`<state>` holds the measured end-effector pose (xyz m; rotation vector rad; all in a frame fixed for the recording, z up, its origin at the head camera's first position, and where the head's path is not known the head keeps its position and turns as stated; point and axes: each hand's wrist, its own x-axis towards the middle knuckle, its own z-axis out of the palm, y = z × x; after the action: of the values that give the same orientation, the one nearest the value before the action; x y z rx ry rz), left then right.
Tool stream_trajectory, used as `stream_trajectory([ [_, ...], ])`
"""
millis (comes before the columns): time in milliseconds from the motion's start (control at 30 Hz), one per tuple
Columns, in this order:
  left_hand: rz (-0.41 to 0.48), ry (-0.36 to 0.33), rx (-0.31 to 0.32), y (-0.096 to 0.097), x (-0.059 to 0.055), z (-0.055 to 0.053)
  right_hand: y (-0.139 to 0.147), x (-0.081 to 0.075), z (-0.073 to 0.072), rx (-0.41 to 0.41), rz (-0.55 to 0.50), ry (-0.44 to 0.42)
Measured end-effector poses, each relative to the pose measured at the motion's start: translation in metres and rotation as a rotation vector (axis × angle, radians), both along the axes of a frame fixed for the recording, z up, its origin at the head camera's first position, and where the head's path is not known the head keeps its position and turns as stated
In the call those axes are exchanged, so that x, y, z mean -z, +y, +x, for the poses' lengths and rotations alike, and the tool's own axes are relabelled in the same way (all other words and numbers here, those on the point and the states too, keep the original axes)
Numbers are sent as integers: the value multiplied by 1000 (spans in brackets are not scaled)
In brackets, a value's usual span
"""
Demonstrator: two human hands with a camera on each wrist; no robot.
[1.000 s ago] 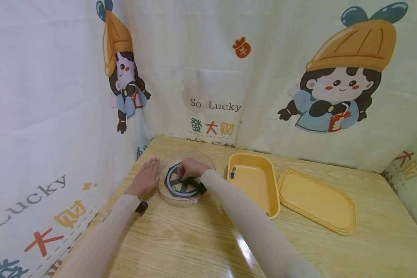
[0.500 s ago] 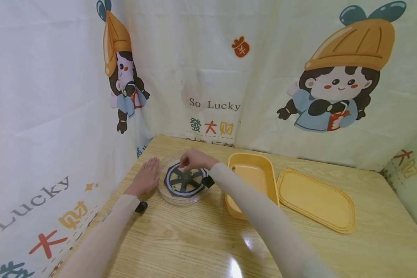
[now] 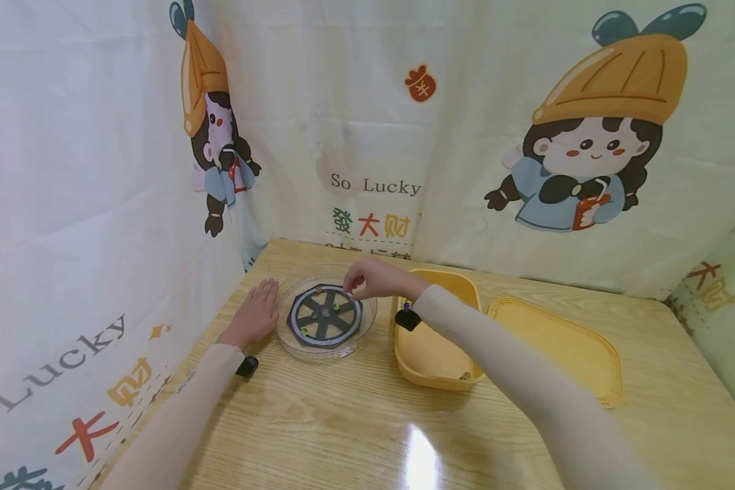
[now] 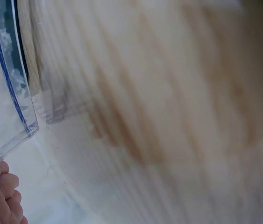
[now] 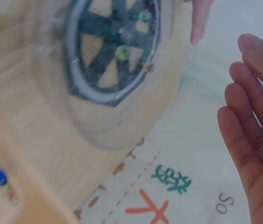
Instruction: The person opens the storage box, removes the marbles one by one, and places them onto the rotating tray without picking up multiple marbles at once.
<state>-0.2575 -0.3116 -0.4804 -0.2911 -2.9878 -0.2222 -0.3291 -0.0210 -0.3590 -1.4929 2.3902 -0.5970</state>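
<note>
Left hand (image 3: pixel 256 312) is laid flat at the left side of the clear dish (image 3: pixel 321 355), fingers straight and together. In the left wrist view the thumb is seen at the dish wall and the other fingers just beside it; no grip is closed round it.

Right hand (image 3: pixel 382 279) is held over the dish's right rim, partway toward the yellow tub (image 3: pixel 435 354). Fingers are loosely bent, thumb tip brought near the index finger; narrow gap, nothing seen held in the right wrist view.

The dish is set on the wooden table (image 3: pixel 318 422), near its left edge. A dark spoked wheel (image 3: pixel 325 312) with a pale ring is contained in it. Small marbles are spread over the wheel: a yellow-green marble (image 3: pixel 304 331) at the front left, a green marble (image 5: pixel 144 17) near the hub, another yellow-green one beyond the hub, an orange marble (image 5: pixel 148 67) at the ring.

Blue marbles (image 5: pixel 0 178) are lined up with yellowish ones in the tub by its left wall; exact count can't be read, blurred. A small brownish piece (image 3: pixel 465 376) is seen in the near right corner.

The yellow lid (image 3: pixel 563 347) is placed right of the tub, partly covered by the right sleeve (image 3: pixel 527 374). A printed curtain (image 3: pixel 465 102) is hung behind.
</note>
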Motion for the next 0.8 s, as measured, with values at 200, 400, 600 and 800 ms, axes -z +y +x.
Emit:
stream_trajectory([
  [200, 5, 2, 1, 0, 0, 0, 34, 1, 6, 2, -15, 24],
  [400, 8, -8, -5, 1, 1, 0, 67, 8, 6, 62, -26, -8],
  [600, 3, -2, -8, 1, 2, 0, 95, 27, -4, 109, -56, -47],
  [800, 15, 6, -2, 2, 2, 0, 107, 47, -14, 139, -86, -55],
])
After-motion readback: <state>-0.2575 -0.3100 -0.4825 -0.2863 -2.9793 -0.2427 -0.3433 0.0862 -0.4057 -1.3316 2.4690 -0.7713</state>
